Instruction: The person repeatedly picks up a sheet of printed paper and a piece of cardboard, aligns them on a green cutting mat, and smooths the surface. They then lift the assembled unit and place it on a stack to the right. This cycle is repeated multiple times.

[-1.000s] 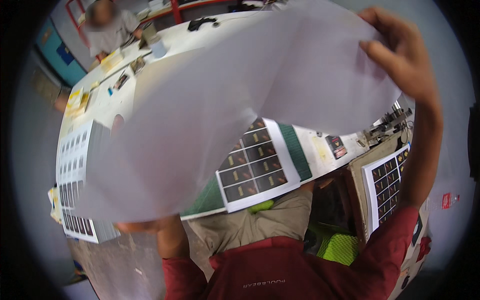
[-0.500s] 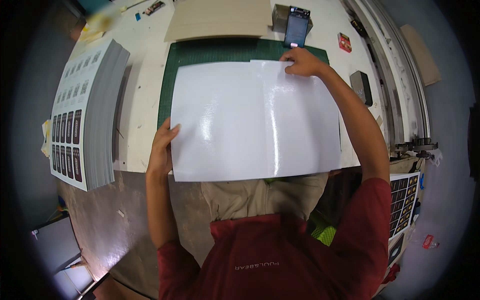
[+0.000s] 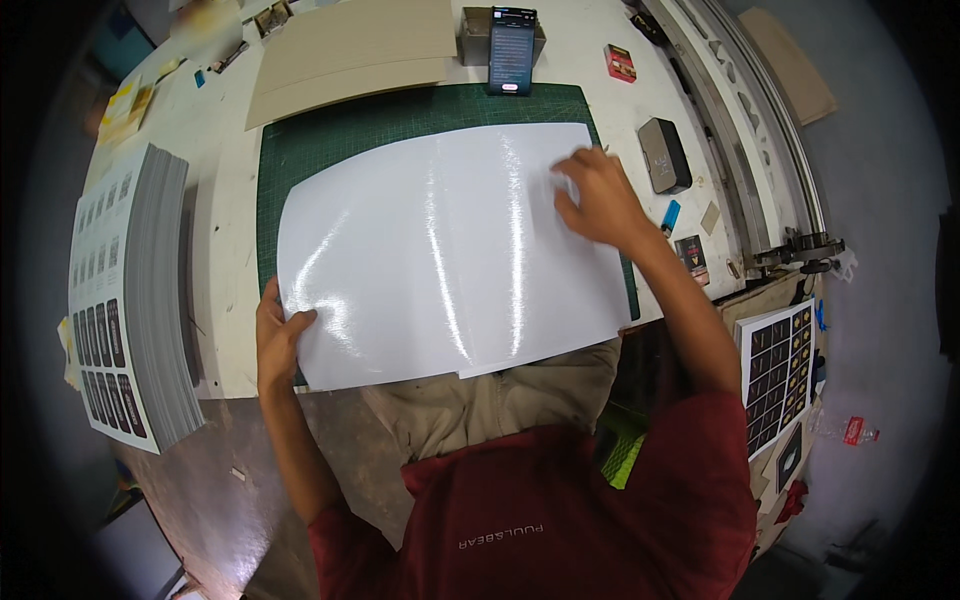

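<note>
- Left hand [image 3: 278, 338], lower left of centre: thumb on top, pinching the left edge of the white paper [image 3: 470, 250].
- Right hand [image 3: 600, 198], right of centre: fingers bent, thumb apart, gripping nothing; contact cannot be told.
- Paper at frame centre, over green mat [image 3: 350, 127]; glossy, streaked with glare, lower edge stepped.

I see sheets [image 3: 450, 250] on a mat [image 3: 400, 112] on the table [image 3: 225, 250], cardboard [image 3: 350, 50] and phone [image 3: 511, 55] behind them, a stack [image 3: 120, 300] left, prints [image 3: 775, 380] right.
</note>
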`<state>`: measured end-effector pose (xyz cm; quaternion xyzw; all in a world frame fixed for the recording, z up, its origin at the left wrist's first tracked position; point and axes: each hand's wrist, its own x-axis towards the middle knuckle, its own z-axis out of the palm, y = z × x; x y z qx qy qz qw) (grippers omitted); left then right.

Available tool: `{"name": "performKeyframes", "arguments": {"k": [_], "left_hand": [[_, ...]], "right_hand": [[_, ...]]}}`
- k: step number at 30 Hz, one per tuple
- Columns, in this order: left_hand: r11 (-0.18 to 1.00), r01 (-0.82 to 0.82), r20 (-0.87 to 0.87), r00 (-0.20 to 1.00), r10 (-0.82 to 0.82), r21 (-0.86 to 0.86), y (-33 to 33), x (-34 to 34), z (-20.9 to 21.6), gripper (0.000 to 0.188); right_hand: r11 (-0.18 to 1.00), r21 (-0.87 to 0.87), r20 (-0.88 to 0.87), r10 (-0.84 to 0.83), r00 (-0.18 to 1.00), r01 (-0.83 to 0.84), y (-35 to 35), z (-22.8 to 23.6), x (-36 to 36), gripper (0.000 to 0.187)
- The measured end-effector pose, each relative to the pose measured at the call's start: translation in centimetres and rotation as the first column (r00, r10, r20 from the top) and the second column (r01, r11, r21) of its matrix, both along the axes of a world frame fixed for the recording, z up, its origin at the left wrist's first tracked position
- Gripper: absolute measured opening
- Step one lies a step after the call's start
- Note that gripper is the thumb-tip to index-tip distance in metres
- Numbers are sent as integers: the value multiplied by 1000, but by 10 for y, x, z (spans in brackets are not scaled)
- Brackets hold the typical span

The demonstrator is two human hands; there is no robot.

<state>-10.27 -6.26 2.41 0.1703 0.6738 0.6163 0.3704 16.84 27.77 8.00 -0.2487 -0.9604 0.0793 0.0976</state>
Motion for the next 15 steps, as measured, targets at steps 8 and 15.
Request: {"name": "performKeyframes", "arguments": {"k": [8, 15], "left_hand": [[999, 13, -35, 999, -14, -46, -5, -7, -8, 59], [989, -86, -289, 956, 49, -117, -10, -2, -4, 67]], "right_hand": [[997, -78, -207, -18, 978, 2, -11, -10, 7, 26], [997, 36, -349, 79, 934, -71, 17, -11, -149, 40]]}}
